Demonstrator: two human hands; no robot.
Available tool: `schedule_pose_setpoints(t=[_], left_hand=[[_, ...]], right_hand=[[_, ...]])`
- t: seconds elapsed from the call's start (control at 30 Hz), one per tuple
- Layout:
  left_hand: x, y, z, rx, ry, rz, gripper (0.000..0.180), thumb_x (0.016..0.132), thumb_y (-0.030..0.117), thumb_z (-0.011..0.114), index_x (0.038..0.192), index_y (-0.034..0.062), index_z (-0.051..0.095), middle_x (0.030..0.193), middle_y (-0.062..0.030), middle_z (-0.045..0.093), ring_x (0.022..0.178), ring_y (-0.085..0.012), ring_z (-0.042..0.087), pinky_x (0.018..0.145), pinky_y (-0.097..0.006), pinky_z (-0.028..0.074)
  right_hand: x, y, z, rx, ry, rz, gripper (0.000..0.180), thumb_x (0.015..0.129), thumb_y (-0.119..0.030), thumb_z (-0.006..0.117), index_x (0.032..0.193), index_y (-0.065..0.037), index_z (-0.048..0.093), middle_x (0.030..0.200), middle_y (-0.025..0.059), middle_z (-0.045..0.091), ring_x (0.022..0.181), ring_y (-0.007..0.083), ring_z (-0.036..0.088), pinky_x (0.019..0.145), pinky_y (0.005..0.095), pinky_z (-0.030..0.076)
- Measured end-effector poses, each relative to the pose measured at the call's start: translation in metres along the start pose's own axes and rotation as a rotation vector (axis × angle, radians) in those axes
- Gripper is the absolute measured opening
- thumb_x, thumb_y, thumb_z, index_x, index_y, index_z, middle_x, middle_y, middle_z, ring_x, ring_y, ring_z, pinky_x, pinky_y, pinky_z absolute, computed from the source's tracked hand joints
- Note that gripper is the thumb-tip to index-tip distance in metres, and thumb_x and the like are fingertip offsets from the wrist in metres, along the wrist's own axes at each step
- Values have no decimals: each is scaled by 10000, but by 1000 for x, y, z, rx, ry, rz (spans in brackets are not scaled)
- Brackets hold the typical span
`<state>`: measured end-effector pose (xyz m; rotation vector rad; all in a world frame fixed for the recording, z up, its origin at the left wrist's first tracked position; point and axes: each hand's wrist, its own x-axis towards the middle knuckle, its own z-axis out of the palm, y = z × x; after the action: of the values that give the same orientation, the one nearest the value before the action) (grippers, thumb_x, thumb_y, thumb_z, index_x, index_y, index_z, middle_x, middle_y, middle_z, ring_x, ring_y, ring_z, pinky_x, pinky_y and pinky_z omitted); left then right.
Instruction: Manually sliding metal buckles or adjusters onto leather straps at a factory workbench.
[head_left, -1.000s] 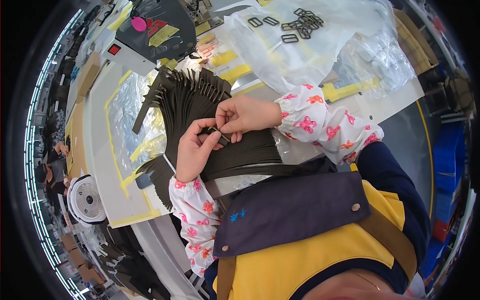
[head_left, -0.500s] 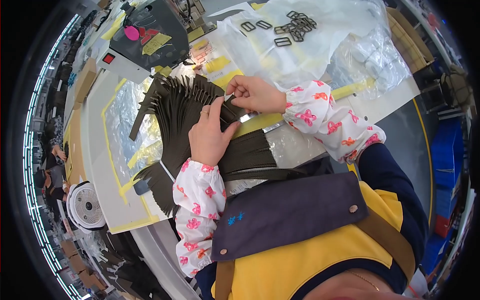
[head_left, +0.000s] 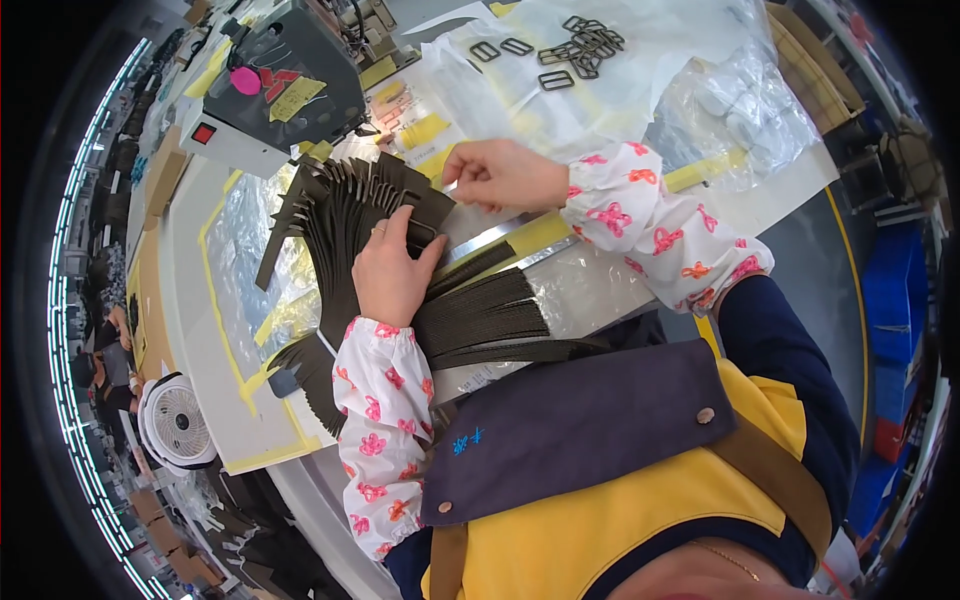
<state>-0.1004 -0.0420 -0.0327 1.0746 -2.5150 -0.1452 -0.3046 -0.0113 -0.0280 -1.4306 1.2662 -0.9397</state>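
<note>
The left hand (head_left: 392, 272) lay flat, fingers spread, pressing on the fan of dark straps (head_left: 400, 270) spread across the worktable (head_left: 215, 330). The right hand (head_left: 500, 172) was curled at the fan's upper edge, fingertips pinched together; whatever they gripped was too small to tell. The straps' lower ends ran out of sight under the left sleeve (head_left: 385, 420)

Left hand (head_left: 388, 268) presses on fanned dark straps (head_left: 400, 250); right hand (head_left: 498, 174) pinches a small metal piece beside them
</note>
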Motion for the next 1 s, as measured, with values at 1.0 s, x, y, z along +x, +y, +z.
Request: schedule_pose_setpoints(t=[1.0], left_hand=[[-3,13,-1,-489,-569,63,148,776,122,571,885,32,616,675,-156,585,623,-312,582,559,-349,450]], right_hand=[[-24,-4,-55,125,-10,30,173,801,-139,619,884,4,566,708,0,554,587,30,461,510,181,379]])
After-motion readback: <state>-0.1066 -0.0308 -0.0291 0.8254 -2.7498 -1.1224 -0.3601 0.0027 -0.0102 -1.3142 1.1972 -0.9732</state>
